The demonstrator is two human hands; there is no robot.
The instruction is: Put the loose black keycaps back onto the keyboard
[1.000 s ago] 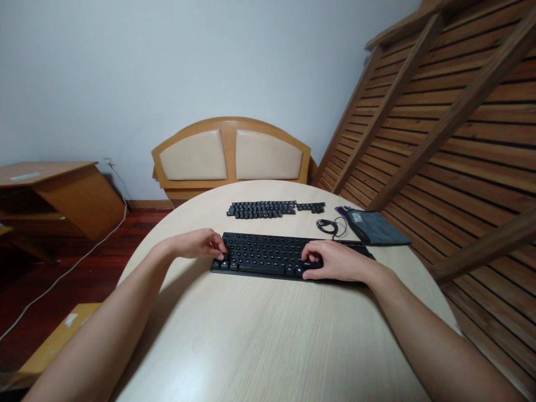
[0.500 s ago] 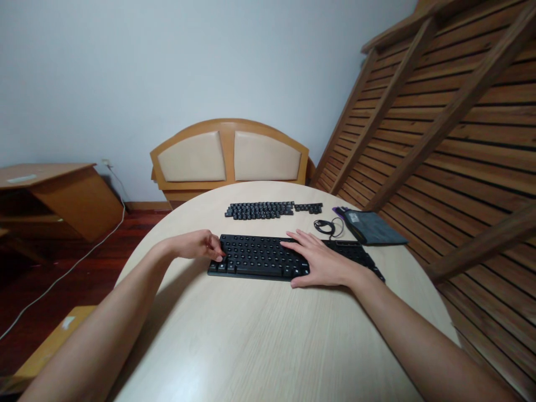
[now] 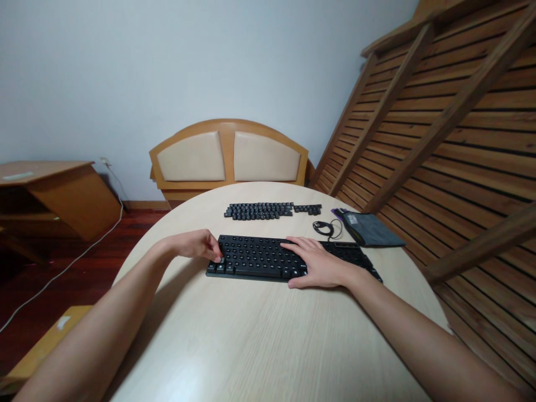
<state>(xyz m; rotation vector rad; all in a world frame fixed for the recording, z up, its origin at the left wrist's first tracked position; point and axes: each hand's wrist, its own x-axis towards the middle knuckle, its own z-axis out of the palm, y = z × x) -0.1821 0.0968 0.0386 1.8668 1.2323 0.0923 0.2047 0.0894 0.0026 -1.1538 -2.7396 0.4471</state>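
Keyboard (image 3: 255,258), left fingers (image 3: 213,245) curled, right fingers (image 3: 296,247) spread atop

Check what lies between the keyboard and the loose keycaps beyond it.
In the head view, mostly bare tabletop lies between the keyboard and the keycaps; toward the right, a coiled black cable lies in that gap.

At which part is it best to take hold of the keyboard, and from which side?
Probably the keyboard is best gripped by its left end and right end, coming in from both sides: it is long, low and lies flat, and its cable leaves the far edge.
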